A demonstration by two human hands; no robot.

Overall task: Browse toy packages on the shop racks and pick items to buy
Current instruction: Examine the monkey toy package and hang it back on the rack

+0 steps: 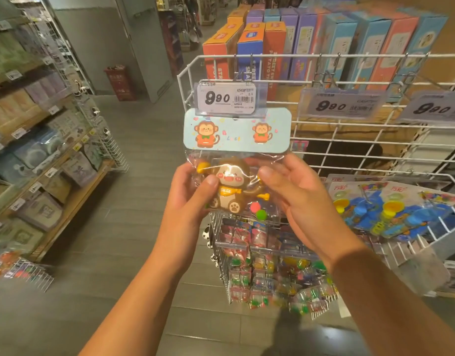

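Inspection is the step in hand: the monkey toy package (pixel 236 173) is held up before the white wire rack (pixel 349 140), its card header just under the 9.90 price tag (pixel 227 98). The left hand (pixel 193 199) grips the bag's left edge, thumb pressed on its front; the right hand (pixel 295 199) cradles the right edge, its fingers (pixel 275 176) loosely curled behind the clear film. Whether the header still hangs on its hook cannot be told. Next comes, I judge, a decision: lift it free or let it hang. Above the fingers the tag crowds close; below them more packets (pixel 267 278) hang near; leftward lies the open aisle floor (pixel 134 201).
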